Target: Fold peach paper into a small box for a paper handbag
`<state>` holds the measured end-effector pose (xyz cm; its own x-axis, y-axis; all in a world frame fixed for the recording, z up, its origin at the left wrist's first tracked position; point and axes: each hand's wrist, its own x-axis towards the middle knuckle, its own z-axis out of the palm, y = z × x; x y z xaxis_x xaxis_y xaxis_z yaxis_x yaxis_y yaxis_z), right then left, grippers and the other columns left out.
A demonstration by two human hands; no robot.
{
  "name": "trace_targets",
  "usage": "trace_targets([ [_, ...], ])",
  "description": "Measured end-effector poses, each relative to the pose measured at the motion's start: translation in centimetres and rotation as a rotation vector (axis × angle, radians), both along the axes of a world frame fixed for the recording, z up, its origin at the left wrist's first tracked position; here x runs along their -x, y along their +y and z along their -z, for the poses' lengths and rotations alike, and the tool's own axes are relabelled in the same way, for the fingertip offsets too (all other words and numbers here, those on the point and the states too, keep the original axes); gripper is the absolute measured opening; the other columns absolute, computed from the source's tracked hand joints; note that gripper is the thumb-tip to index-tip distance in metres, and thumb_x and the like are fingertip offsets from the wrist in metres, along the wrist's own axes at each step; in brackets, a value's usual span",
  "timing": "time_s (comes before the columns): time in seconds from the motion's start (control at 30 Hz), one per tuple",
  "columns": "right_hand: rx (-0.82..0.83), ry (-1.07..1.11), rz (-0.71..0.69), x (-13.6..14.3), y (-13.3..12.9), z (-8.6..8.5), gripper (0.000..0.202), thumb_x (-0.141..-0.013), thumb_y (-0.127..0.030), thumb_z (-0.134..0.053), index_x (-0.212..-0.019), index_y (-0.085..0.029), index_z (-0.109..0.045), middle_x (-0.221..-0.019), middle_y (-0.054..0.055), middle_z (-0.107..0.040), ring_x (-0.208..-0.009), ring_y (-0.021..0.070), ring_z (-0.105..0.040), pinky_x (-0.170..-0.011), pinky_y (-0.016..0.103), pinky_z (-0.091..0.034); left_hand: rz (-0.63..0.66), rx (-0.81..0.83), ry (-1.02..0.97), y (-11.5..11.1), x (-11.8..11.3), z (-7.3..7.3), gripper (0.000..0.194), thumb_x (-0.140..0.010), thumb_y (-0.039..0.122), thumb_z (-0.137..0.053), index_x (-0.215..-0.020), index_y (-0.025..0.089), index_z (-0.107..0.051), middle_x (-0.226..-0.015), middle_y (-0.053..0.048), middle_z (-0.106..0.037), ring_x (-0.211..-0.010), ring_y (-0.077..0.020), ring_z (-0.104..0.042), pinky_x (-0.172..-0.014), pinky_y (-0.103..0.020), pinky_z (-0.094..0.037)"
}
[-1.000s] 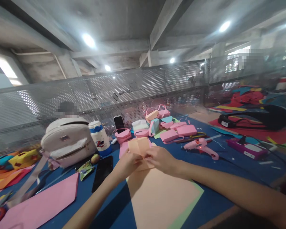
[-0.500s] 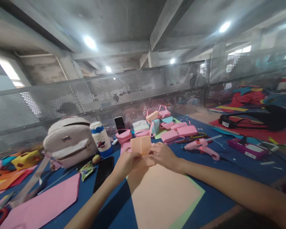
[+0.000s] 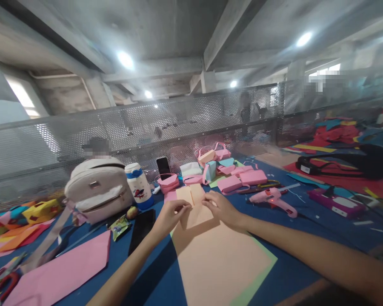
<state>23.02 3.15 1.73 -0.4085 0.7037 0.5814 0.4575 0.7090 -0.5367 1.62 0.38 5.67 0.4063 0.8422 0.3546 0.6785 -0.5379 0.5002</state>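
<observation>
A small folded piece of peach paper (image 3: 199, 214) is between my hands, above a large peach sheet (image 3: 223, 259) that lies over a green one. My left hand (image 3: 172, 214) pinches its left edge, thumb and fingers together. On the right side my right hand (image 3: 221, 207) has its fingers bent and closed on the same paper. Upright creases and a narrow strip show in its upper part. Past my hands, small pink paper bags (image 3: 229, 184) stand in a group with blue and peach ones.
A pink glue gun (image 3: 272, 199) with a cord lies right of my hands. Leftward are a black phone (image 3: 141, 229), a bottle (image 3: 139, 187), a backpack (image 3: 97, 189), a snack packet (image 3: 119, 227) and a pink sheet (image 3: 62, 267). A mesh barrier (image 3: 185, 123) runs behind.
The folded peach paper has tilted down and opened out flatter between my hands. My fingers have shifted slightly on it. The whole view has moved a little.
</observation>
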Motion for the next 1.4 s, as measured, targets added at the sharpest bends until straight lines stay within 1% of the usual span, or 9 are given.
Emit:
trace_targets([
  [0.13,0.038,0.034,-0.073,0.4,-0.2,0.6,0.027,-0.096,-0.025,-0.054,-0.071,-0.016,-0.057,-0.072,0.000,-0.059,-0.075,0.0164,-0.053,-0.067,0.024,-0.038,-0.023,-0.039,-0.046,-0.2,-0.1,0.9,0.029,-0.089,0.031,-0.052,-0.088,0.014,-0.076,-0.081,-0.007,-0.075,-0.070,-0.0172,-0.062,-0.062,-0.024,-0.045],
  [0.27,0.050,0.035,-0.149,0.5,-0.5,0.7,0.026,-0.097,-0.028,-0.053,-0.077,-0.016,-0.062,-0.075,0.000,-0.061,-0.074,0.0158,-0.055,-0.065,0.023,-0.040,-0.033,-0.085,-0.035,-0.8,-0.5,1.5,0.026,-0.089,0.028,-0.053,-0.087,0.017,-0.076,-0.079,-0.007,-0.073,-0.072,-0.0175,-0.060,-0.065,-0.024,-0.045],
  [0.47,-0.015,-0.005,-0.144,0.2,-0.6,-0.3,0.021,-0.092,-0.020,-0.061,-0.070,-0.016,-0.062,-0.074,0.000,-0.063,-0.073,0.0160,-0.054,-0.073,0.027,-0.036,-0.070,-0.096,0.034,-1.2,-1.1,1.8,0.025,-0.089,0.029,-0.055,-0.078,0.017,-0.074,-0.070,-0.006,-0.071,-0.071,-0.0197,-0.058,-0.072,-0.030,-0.047],
  [0.63,-0.105,-0.107,-0.153,0.1,-1.2,-0.9,0.011,-0.089,-0.019,-0.067,-0.078,-0.018,-0.067,-0.082,0.000,-0.070,-0.082,0.0164,-0.058,-0.077,0.028,-0.035,-0.043,-0.094,0.127,-1.2,-1.0,2.0,0.025,-0.090,0.029,-0.056,-0.076,0.019,-0.074,-0.069,-0.001,-0.072,-0.062,-0.0155,-0.056,-0.095,-0.038,-0.043],
  [0.73,-0.138,-0.166,-0.130,0.1,-1.4,-0.8,0.007,-0.087,-0.021,-0.071,-0.081,-0.018,-0.068,-0.084,0.000,-0.072,-0.084,0.0162,-0.059,-0.079,0.027,-0.036,-0.032,-0.103,0.178,-1.3,-1.2,2.1,0.024,-0.090,0.029,-0.056,-0.076,0.020,-0.073,-0.068,-0.001,-0.072,-0.065,-0.0168,-0.057,-0.095,-0.039,-0.042],
  [0.87,-0.159,-0.213,-0.101,0.1,-1.3,-0.4,0.013,-0.089,-0.021,-0.068,-0.077,-0.017,-0.066,-0.080,-0.001,-0.069,-0.081,0.0155,-0.058,-0.077,0.027,-0.035,-0.022,-0.118,0.234,-1.6,-1.6,2.1,0.024,-0.090,0.024,-0.052,-0.079,0.020,-0.073,-0.070,-0.002,-0.073,-0.062,-0.0168,-0.059,-0.092,-0.038,-0.043],
  [1.1,-0.204,-0.329,-0.116,-0.6,-0.2,-0.6,0.014,-0.087,-0.028,-0.070,-0.077,-0.019,-0.066,-0.077,-0.002,-0.070,-0.076,0.0152,-0.059,-0.074,0.028,-0.032,-0.042,-0.182,0.318,-2.0,-2.0,1.4,0.027,-0.086,0.016,-0.052,-0.066,0.022,-0.069,-0.060,0.000,-0.068,-0.055,-0.0153,-0.057,-0.103,-0.043,-0.037],
  [1.3,-0.303,-0.492,-0.152,-2.0,1.0,-1.1,0.022,-0.077,-0.038,-0.076,-0.077,-0.019,-0.067,-0.079,0.003,-0.069,-0.078,0.0192,-0.060,-0.074,0.031,-0.032,-0.024,-0.242,0.532,-2.0,-2.0,1.4,0.022,-0.084,0.010,-0.054,-0.086,0.023,-0.071,-0.072,-0.001,-0.074,-0.067,-0.0190,-0.066,-0.109,-0.047,-0.032],
  [1.4,-0.327,-0.596,-0.175,-2.0,0.7,-0.9,0.012,-0.081,-0.031,-0.070,-0.079,-0.019,-0.067,-0.086,0.004,-0.071,-0.085,0.0210,-0.061,-0.075,0.030,-0.034,0.023,-0.197,0.575,-1.9,-2.0,1.7,0.033,-0.075,0.003,-0.059,-0.101,0.023,-0.067,-0.089,-0.003,-0.077,-0.085,-0.0226,-0.070,-0.109,-0.045,-0.034],
])
